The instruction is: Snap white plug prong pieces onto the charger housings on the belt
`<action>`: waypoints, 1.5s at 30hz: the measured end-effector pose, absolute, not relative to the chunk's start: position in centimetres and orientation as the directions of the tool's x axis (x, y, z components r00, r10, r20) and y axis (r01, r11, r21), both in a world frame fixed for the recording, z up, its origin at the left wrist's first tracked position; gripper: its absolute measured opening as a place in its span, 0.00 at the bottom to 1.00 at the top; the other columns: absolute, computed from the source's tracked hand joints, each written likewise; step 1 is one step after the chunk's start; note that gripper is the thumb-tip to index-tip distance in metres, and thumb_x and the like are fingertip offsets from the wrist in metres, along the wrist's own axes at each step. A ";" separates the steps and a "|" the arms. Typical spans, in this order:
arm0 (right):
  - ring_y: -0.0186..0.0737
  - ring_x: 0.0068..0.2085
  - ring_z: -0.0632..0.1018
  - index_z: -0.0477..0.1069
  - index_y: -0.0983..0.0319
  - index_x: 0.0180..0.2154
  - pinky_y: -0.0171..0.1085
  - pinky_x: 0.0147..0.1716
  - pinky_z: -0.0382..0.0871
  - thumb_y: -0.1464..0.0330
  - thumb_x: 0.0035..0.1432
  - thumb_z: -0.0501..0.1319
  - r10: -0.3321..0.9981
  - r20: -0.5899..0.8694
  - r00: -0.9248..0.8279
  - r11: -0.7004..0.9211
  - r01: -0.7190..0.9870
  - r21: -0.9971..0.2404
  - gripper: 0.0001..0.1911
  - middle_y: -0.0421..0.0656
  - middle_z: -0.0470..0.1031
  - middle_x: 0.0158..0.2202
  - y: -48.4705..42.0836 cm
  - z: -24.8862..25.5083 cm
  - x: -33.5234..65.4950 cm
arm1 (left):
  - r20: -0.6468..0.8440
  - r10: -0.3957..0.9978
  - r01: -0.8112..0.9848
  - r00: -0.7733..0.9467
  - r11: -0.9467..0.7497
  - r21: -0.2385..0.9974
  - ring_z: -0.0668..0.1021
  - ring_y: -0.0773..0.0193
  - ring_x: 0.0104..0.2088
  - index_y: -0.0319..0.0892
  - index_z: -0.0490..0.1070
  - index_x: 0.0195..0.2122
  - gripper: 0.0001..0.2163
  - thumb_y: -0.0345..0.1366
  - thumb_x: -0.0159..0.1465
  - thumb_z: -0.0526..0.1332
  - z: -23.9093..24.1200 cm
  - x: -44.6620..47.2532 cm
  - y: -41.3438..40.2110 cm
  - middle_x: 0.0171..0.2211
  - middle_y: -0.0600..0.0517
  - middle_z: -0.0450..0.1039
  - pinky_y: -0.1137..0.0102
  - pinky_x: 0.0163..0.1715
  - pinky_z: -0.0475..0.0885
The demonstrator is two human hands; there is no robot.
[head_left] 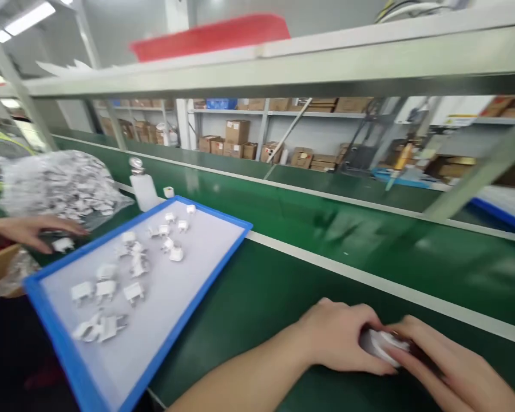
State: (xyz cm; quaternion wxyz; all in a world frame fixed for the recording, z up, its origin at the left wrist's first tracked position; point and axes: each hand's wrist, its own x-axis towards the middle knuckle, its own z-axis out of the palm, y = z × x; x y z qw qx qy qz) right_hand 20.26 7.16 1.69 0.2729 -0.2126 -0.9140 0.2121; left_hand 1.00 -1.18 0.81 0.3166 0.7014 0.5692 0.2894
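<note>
At a green workbench (283,286), a worker's left hand (343,337) and right hand (446,366) meet over a small white part (381,345) lying on the bench surface at lower right; the fingers of both hands curl in and pinch it from either side, so only a blurred sliver shows between the fingertips. To the left, a blue-rimmed tray (51,320) holds scattered white plug pieces (133,269); beyond it sit a clear bag of white parts (60,183) and a small white bottle (143,189), while another person's hand (30,229), fingers spread, reaches in from the left edge beside the bag.
</note>
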 end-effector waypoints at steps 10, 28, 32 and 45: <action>0.35 0.30 0.69 0.68 0.60 0.44 0.35 0.29 0.62 0.64 0.76 0.52 0.371 0.275 -0.887 0.832 0.186 -0.523 0.10 0.41 0.68 0.34 6.1 1.8 22.1 | -0.037 0.994 0.461 0.098 -0.013 0.887 0.69 0.54 0.49 0.48 0.69 0.39 0.14 0.46 0.56 0.68 0.0 2.5 -2.7 0.39 0.57 0.75 0.68 0.43 0.67; 0.33 0.32 0.68 0.68 0.63 0.47 0.32 0.30 0.61 0.70 0.74 0.56 0.354 0.409 -0.841 0.836 0.089 -0.541 0.04 0.42 0.69 0.36 5.1 2.4 22.7 | -0.138 0.985 0.526 0.100 0.065 0.848 0.68 0.57 0.50 0.50 0.70 0.39 0.10 0.44 0.59 0.66 0.3 2.9 -3.2 0.42 0.60 0.74 0.68 0.43 0.65; 0.33 0.33 0.68 0.68 0.63 0.46 0.32 0.30 0.60 0.71 0.73 0.56 0.351 0.387 -0.853 0.845 0.111 -0.522 0.04 0.42 0.69 0.35 4.9 2.8 22.4 | -0.130 0.986 0.527 0.106 0.055 0.848 0.68 0.57 0.49 0.49 0.70 0.39 0.11 0.45 0.59 0.67 0.2 2.9 -3.3 0.42 0.59 0.74 0.68 0.42 0.65; 0.31 0.26 0.64 0.66 0.60 0.46 0.32 0.25 0.57 0.70 0.70 0.60 0.636 0.489 -0.597 0.651 0.075 -0.755 0.05 0.37 0.67 0.30 4.0 2.3 22.3 | -0.052 0.991 0.459 0.124 -0.011 0.888 0.71 0.59 0.49 0.55 0.78 0.40 0.09 0.49 0.63 0.65 0.0 2.8 -3.2 0.42 0.60 0.76 0.67 0.48 0.65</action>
